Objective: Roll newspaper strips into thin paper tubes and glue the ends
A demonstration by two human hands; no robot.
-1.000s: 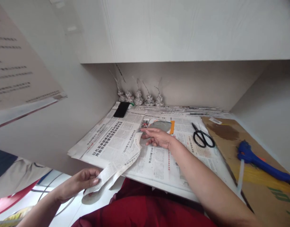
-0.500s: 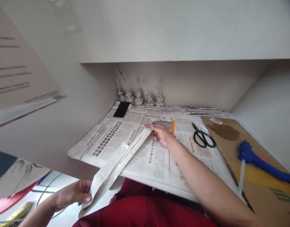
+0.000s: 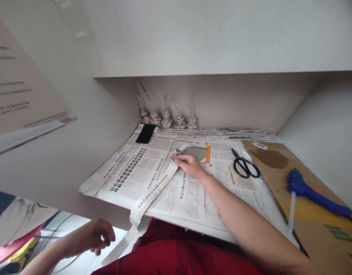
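My right hand pinches the upper end of a long newspaper strip between thumb and fingers. A small crumpled printed bit shows at its fingertips. The strip slants down over the newspaper sheets, bends at the table's front edge and hangs towards my lap. Left of its hanging end is my left hand, empty, its fingers loosely curled and apart from the strip. Just beyond my right hand lies a flat grey patch on a white and orange piece. Black-handled scissors rest to the right.
Several coiled paper gourd shapes stand along the back wall, with thin rolled paper sticks before them. A black phone lies at the back left. A blue glue gun rests on cardboard at the right. A shelf overhangs the back.
My left hand has let go of the strip and moved slightly away. The strip has dropped from it and now hangs over the table edge. My right hand has shifted slightly left and nearer.
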